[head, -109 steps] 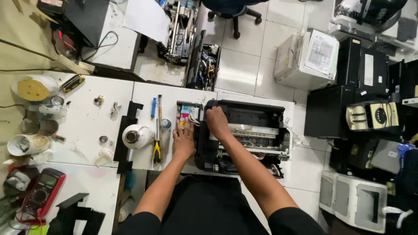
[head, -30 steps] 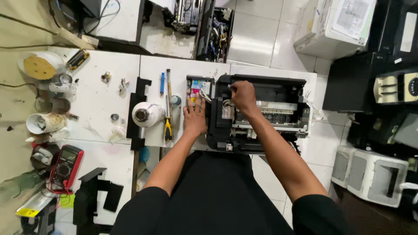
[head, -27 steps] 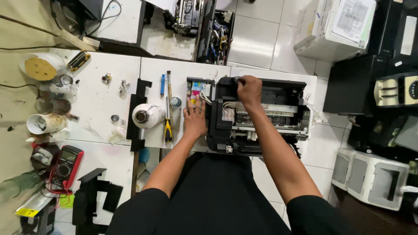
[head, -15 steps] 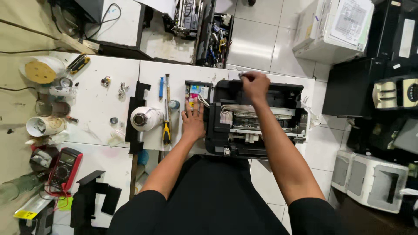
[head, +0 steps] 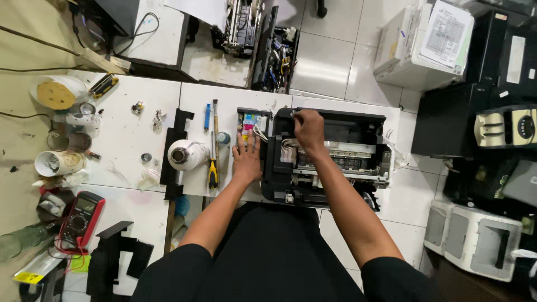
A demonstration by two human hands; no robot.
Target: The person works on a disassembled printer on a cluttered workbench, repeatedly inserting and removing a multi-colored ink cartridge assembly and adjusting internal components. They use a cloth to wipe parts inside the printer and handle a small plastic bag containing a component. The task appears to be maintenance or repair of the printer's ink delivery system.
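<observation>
An opened black printer (head: 358, 156) lies on the white table (head: 134, 151) in front of me. My left hand (head: 246, 158) rests flat on the table beside the printer's left side, fingertips touching the coloured ink tank block (head: 250, 121). My right hand (head: 308, 128) reaches into the printer's far left corner, fingers closed on a small part there; what it is I cannot make out. White ink tubes (head: 288, 151) run inside the printer just below that hand.
A yellow-handled screwdriver (head: 213, 151), a blue pen (head: 207, 117) and a white tape roll (head: 184, 155) lie left of my left hand. Cups, a red multimeter (head: 81, 218) and small parts sit further left. Other printers stand on the floor at right.
My right hand moved from the printer's middle up to its far left corner. My left hand stayed flat by the ink tanks. The view shifted slightly.
</observation>
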